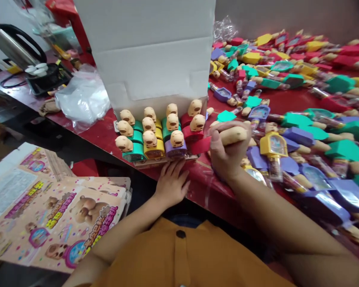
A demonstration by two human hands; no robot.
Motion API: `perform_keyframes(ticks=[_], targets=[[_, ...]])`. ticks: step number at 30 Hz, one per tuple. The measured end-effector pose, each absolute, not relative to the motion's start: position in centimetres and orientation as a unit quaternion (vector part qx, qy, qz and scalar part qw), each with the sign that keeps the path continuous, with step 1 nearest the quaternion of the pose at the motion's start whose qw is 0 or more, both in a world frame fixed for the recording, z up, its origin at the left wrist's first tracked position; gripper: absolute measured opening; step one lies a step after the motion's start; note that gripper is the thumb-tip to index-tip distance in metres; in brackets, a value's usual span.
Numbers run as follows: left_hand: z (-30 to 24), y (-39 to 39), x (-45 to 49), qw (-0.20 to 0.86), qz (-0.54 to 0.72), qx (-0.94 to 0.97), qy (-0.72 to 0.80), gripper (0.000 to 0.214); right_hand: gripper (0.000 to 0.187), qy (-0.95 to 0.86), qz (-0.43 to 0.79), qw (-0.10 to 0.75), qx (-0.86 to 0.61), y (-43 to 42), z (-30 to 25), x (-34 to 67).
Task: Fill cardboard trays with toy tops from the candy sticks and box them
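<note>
the right hand (229, 153) grips a red animal-topped toy (201, 145) beside the packed rows (149, 137), the open left hand (171, 184) bracing their cardboard edge (167, 161).

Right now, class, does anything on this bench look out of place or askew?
The toy in the right hand looks odd: it lies sideways, its red base jutting out, beside the upright rows of tan-headed toys in front of the white carton. Loose toys also lie jumbled across the red table.
</note>
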State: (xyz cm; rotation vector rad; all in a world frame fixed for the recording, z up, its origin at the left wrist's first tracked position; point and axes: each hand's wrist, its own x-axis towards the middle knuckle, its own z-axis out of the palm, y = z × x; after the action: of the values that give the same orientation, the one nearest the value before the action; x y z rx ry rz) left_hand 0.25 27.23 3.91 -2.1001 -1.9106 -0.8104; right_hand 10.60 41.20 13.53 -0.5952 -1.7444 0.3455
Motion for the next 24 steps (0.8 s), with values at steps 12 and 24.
perform_keyframes(ticks=[12,24], targets=[[3.7,27.2,0.5,0.062,-0.297,-0.704,-0.643,0.021,0.025,-0.809,-0.020,0.536,-0.239,41.2,11.5,7.6],[23.0,29.4,-15.8,0.018,-0.686,-0.462,-0.562,0.033,0.027,-0.771,0.179,0.515,-0.329,37.3,11.7,13.6]])
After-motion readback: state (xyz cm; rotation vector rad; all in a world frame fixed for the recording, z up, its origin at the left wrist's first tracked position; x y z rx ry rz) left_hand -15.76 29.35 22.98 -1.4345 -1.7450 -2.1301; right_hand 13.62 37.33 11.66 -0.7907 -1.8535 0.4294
